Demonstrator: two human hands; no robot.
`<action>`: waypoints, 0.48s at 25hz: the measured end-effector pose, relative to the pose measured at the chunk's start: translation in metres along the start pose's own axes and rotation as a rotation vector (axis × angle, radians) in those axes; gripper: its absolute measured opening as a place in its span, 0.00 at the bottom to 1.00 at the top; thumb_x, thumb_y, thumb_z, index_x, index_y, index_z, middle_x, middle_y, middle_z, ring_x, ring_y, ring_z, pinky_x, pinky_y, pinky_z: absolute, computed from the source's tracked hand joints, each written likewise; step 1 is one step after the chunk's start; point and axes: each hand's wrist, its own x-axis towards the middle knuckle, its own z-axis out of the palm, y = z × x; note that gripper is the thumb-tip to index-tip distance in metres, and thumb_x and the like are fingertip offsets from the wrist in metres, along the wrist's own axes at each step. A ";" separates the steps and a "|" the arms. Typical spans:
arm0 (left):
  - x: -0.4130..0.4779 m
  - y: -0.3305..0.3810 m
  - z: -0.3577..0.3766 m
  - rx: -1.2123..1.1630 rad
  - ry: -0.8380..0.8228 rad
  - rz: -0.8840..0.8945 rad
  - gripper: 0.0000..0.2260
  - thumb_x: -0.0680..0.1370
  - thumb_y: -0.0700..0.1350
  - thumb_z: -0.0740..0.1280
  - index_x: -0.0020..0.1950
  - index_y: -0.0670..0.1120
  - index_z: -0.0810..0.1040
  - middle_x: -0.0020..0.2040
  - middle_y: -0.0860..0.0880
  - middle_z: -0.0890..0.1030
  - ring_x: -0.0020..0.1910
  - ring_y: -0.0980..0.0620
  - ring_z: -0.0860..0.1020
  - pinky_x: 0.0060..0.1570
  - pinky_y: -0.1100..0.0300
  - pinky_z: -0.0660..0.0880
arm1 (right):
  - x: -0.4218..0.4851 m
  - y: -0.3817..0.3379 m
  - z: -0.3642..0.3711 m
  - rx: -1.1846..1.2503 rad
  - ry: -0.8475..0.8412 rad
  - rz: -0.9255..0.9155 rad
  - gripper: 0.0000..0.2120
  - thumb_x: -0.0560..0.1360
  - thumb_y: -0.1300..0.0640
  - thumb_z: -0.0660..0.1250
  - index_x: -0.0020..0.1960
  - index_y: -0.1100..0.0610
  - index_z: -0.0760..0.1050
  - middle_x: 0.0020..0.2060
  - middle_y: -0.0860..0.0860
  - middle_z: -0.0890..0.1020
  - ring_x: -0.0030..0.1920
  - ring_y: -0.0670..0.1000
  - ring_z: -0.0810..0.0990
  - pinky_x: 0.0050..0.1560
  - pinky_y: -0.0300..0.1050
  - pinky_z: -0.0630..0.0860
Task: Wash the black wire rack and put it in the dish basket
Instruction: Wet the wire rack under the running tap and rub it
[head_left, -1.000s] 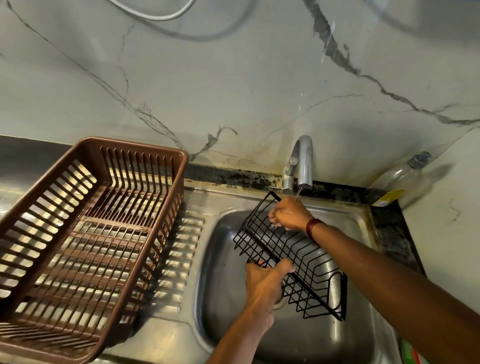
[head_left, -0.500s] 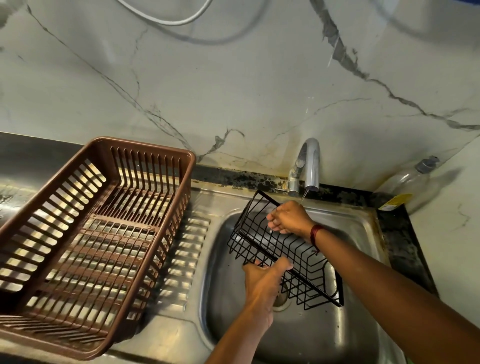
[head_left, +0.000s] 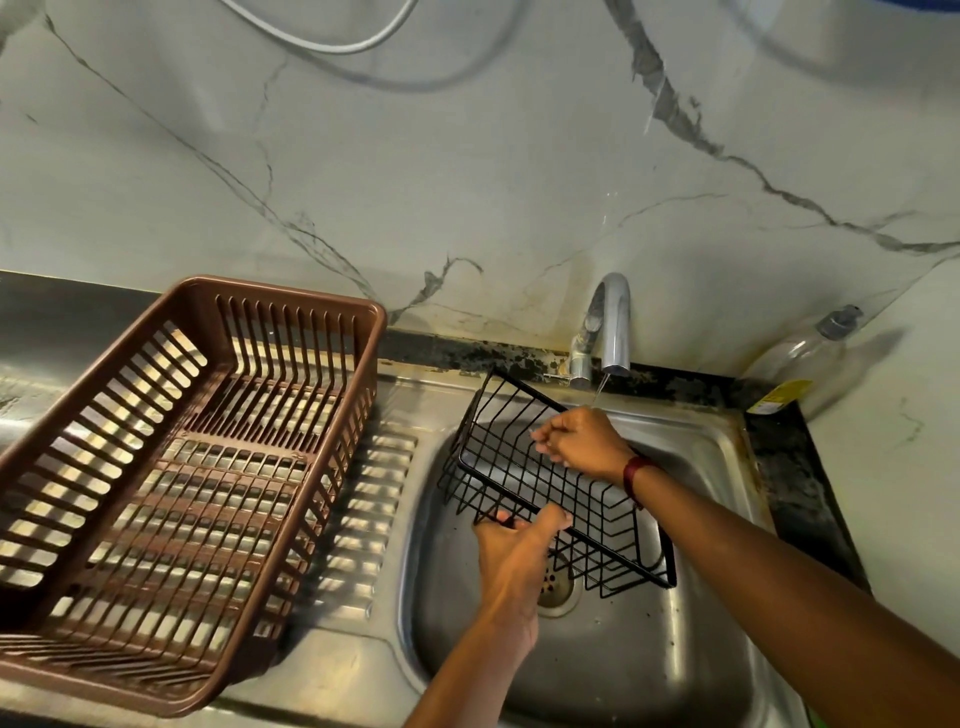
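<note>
The left hand's (head_left: 511, 558) fingers (head_left: 501, 519) curl round the near rim of the black wire rack (head_left: 613, 550), with the thumb hooked over the bar and the arm reaching up from below. The right hand's (head_left: 582, 441) fingers (head_left: 545, 436) are bunched, pinching the far wires (a thin trickle from the faucet (head_left: 613, 322) lands on it), and that forearm stretches in from the right. The rack is held tilted over the sink (head_left: 649, 675). The brown dish basket (head_left: 291, 296) sits to the left on the tabletop (head_left: 52, 322).
</note>
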 end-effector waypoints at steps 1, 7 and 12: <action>0.000 -0.001 0.000 -0.022 0.000 0.001 0.35 0.65 0.49 0.79 0.62 0.51 0.61 0.58 0.47 0.74 0.60 0.47 0.76 0.58 0.48 0.71 | 0.001 0.003 0.000 0.006 -0.002 0.007 0.09 0.74 0.71 0.62 0.43 0.64 0.81 0.44 0.53 0.84 0.44 0.48 0.84 0.44 0.39 0.81; -0.006 -0.002 0.003 -0.037 0.027 0.010 0.33 0.65 0.48 0.80 0.59 0.51 0.61 0.57 0.48 0.74 0.59 0.47 0.76 0.60 0.48 0.72 | 0.003 0.018 -0.001 -0.188 0.016 0.022 0.08 0.71 0.65 0.66 0.39 0.58 0.84 0.39 0.48 0.86 0.41 0.43 0.83 0.51 0.43 0.80; -0.003 0.005 -0.005 -0.025 0.043 0.081 0.34 0.56 0.56 0.78 0.56 0.52 0.66 0.58 0.46 0.76 0.58 0.48 0.77 0.57 0.49 0.72 | -0.001 0.037 -0.010 -0.323 0.021 0.066 0.08 0.72 0.60 0.66 0.37 0.59 0.83 0.37 0.53 0.85 0.40 0.50 0.83 0.47 0.51 0.81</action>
